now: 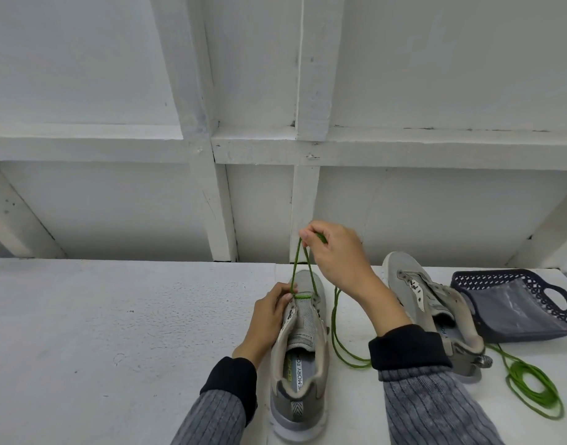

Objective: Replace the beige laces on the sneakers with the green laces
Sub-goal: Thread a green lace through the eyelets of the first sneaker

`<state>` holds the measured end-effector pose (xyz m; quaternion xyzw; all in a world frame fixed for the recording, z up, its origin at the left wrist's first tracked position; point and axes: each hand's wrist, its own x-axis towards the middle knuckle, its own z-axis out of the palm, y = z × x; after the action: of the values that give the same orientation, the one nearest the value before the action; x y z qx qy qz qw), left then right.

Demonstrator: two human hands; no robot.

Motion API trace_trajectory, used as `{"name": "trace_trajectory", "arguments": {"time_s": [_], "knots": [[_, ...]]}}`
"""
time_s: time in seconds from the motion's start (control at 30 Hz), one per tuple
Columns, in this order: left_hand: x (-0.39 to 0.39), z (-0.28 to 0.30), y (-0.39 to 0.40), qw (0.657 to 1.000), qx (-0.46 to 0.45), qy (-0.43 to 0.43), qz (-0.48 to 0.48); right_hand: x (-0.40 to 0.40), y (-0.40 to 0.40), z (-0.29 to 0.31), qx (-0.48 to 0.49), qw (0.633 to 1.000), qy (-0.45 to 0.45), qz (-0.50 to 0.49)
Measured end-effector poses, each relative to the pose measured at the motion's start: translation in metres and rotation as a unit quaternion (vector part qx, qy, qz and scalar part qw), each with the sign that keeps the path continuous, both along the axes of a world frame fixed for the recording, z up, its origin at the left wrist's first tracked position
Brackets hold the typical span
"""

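Observation:
A grey sneaker [303,354] stands on the white table, toe pointing away from me. A green lace [298,266] crosses its lowest eyelets, and both strands rise to my right hand [338,258], which pinches them above the toe. The lace's loose tails [340,348] trail on the table between the shoes. My left hand [269,319] holds the sneaker's left eyelet flap beside the green bar. A second grey sneaker [436,316], with no lace in it, lies to the right. Another green lace [532,393] lies coiled at the right.
A dark blue plastic basket [561,297] lies tipped behind the second sneaker at the right. A white panelled wall [275,139] rises just behind the table [115,332]. The table's left half spreads out beside my left arm.

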<state>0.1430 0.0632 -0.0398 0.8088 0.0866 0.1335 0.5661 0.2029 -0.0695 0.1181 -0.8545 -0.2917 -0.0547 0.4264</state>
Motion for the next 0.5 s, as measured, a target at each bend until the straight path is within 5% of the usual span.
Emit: {"name": "trace_trajectory", "arguments": {"time_s": [0.23,0.37,0.5], "knots": [[0.0,0.011,-0.006,0.997,-0.077,0.001,-0.021,0.002,-0.017,-0.004,-0.02,0.999,-0.013,-0.033],[0.003,0.033,-0.008,0.992,-0.123,-0.013,-0.036,0.011,-0.045,-0.019,-0.179,0.972,-0.082,-0.127],[0.006,0.053,-0.004,0.992,-0.108,-0.026,-0.054,0.018,-0.065,-0.053,-0.245,0.961,-0.035,-0.122]]}}
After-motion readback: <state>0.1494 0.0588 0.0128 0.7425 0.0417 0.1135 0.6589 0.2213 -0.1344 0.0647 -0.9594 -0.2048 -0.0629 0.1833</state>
